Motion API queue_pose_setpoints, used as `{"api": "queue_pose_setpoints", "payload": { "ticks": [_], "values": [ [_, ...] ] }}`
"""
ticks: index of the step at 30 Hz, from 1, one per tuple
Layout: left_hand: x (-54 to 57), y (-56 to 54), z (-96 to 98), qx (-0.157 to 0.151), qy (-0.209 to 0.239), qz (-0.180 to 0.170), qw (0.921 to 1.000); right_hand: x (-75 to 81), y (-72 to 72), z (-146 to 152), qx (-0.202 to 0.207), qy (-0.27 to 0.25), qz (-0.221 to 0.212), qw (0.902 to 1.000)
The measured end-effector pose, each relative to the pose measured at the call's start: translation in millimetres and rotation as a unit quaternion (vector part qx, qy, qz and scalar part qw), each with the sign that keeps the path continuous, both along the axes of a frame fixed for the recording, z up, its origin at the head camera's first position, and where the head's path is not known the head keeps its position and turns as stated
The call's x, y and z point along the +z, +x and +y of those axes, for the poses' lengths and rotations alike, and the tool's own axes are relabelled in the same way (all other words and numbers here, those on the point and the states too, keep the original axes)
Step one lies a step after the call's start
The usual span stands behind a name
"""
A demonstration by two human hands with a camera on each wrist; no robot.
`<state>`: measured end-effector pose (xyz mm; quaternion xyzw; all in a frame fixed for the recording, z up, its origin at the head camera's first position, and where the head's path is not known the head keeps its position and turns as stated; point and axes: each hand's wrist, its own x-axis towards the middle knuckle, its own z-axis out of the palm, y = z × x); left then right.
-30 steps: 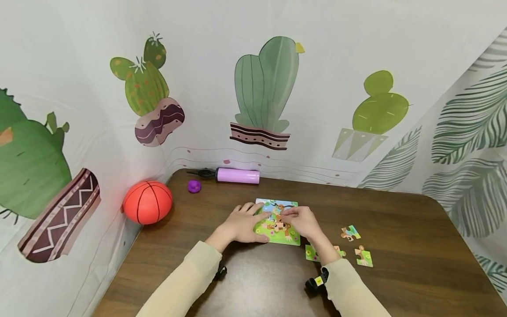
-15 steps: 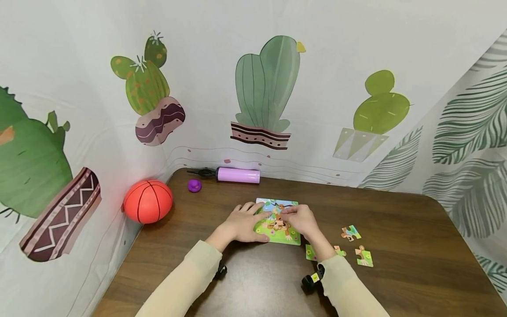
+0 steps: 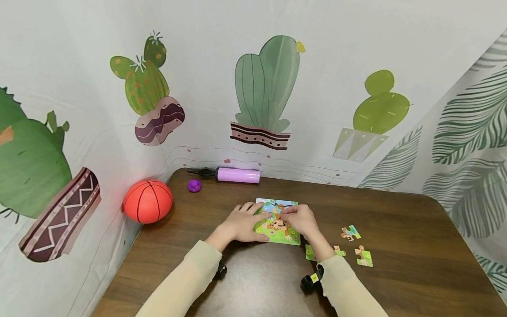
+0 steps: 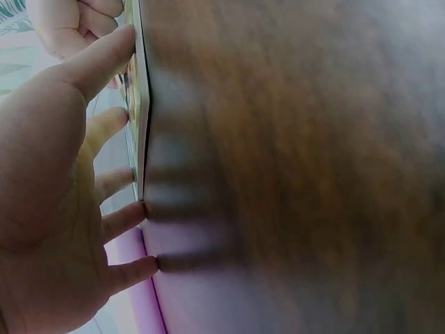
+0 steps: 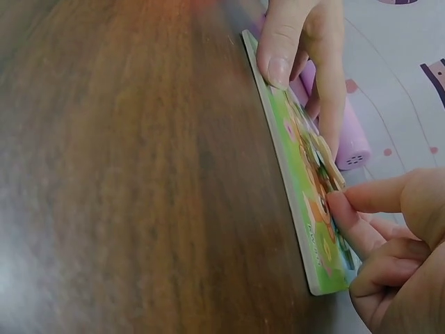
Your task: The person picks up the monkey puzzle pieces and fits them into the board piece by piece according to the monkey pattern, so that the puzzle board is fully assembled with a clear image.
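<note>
A small picture puzzle board (image 3: 291, 238) with a monkey scene lies flat on the table. My left hand (image 3: 242, 225) rests along its left side, fingers spread; in the left wrist view the thumb and fingertips meet the board's edge and the table. My right hand (image 3: 304, 221) reaches over the board from the right. Between its thumb and index finger it pinches a puzzle piece (image 5: 327, 161), tilted slightly up from the board in the right wrist view. The pinched piece's print is mostly hidden by the fingers.
Right of the board lie loose puzzle pieces: one (image 3: 350, 233) farther back, one (image 3: 364, 256) nearer, and others (image 3: 310, 252) partly under the right forearm. A purple hand pump (image 3: 238, 175), a small purple object (image 3: 194, 186) and a red ball (image 3: 148, 201) are at the back left.
The right wrist has shifted slightly left, with the thumb and index finger staying over the same part of the board. The left hand keeps its place.
</note>
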<state>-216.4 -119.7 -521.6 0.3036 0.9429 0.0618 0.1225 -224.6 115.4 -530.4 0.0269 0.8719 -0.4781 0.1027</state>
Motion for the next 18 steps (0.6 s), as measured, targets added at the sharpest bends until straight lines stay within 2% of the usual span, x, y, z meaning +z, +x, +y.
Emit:
{"api": "queue_pose_setpoints", "payload": {
  "ticks": [7,18],
  "values": [
    [3.3,1.1,0.8,0.001,0.001,-0.002,1.0,5.5,3.7,8.5,0.008,0.024,0.012,0.9996],
    [3.1,1.1,1.5,0.003,-0.01,-0.005,0.9999,5.5,12.5,38.4,0.02,0.024,0.063,0.9975]
  ]
}}
